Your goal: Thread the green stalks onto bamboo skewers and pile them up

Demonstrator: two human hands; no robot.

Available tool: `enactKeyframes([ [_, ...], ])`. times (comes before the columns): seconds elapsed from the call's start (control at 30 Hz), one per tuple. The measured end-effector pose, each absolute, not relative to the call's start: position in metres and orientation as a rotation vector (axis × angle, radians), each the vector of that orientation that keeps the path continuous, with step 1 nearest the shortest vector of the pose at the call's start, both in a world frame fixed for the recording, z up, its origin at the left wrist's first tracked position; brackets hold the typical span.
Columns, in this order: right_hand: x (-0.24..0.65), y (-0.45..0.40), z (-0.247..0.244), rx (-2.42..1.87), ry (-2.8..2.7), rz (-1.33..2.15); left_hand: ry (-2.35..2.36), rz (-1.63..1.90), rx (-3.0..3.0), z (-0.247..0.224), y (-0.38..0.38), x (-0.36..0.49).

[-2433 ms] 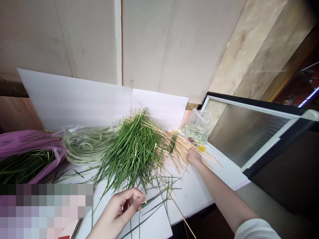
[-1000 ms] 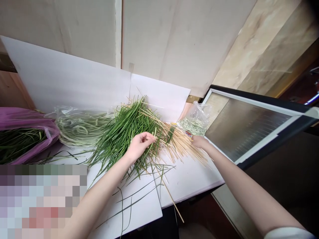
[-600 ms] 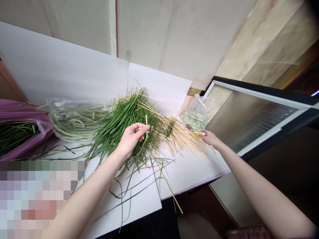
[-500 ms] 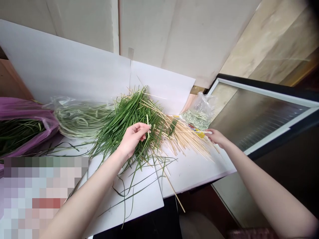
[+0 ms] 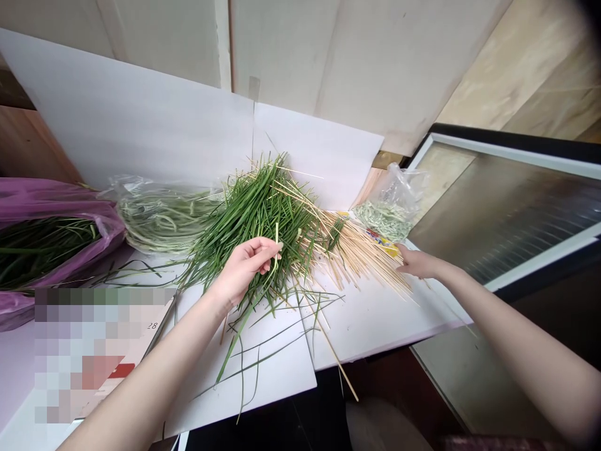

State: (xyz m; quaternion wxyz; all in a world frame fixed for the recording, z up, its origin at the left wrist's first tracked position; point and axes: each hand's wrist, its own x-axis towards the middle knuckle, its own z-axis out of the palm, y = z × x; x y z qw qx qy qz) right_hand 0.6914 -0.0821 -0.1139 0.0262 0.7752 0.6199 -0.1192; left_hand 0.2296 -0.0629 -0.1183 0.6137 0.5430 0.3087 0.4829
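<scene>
My left hand (image 5: 251, 263) pinches a garlic chive between thumb and fingertips, its pale stem end (image 5: 277, 232) pointing up and green leaves trailing below. Behind and around it spreads a large heap of garlic chives (image 5: 253, 207) on the white board. At right, a fanned pile of thin bamboo skewers (image 5: 361, 250) lies partly under the greens. My right hand (image 5: 417, 261) is at the near right ends of these skewers, fingertips apart and pointing left; no skewer shows clearly in its grip. A small tied bundle of chives (image 5: 335, 233) rests on the skewers.
A purple bag (image 5: 107, 235) of greens stands at left, beside a clear bag (image 5: 154, 222) of long pale-green strands. Another clear bag (image 5: 389, 207) sits behind the skewers. A glass-panelled frame (image 5: 498, 219) leans at right. A partly blurred printed item (image 5: 154, 313) lies front left.
My right hand has moved onto the skewer ends, and the thin pale stick at its fingertips no longer shows there. My left hand keeps its chive, now more upright. The view has shifted slightly.
</scene>
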Motion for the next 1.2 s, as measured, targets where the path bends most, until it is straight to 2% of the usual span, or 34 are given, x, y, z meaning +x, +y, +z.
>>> enactKeyframes([
  [0.27, 0.683, -0.129, -0.116, 2.039, 2.200, -0.506, 0.743, 1.054, 1.232, -0.130, -0.069, 0.228],
  [0.57, 0.652, -0.186, -0.099, 2.113, 2.278, -0.791, 0.702, 0.964, 1.156, -0.146, -0.078, 0.238],
  [0.7, 0.587, -0.206, -0.093, 2.394, 2.390, -1.268, 0.681, 0.913, 1.129, -0.156, -0.082, 0.244],
  [0.83, 0.517, -0.213, -0.111, 2.344, 2.366, -1.761, 0.665, 0.889, 1.100, -0.161, -0.087, 0.244],
  [0.9, 0.490, -0.210, -0.122, 2.409, 2.345, -1.892, 0.654, 0.894, 1.077, -0.161, -0.089, 0.242],
  [0.97, 0.471, -0.204, -0.130, 2.464, 2.426, -1.885, 0.654, 0.909, 1.065, -0.159, -0.091, 0.241],
  [1.2, 0.451, -0.203, -0.162, 2.283, 2.539, -1.510, 0.702, 0.904, 1.152, -0.164, -0.093, 0.245],
])
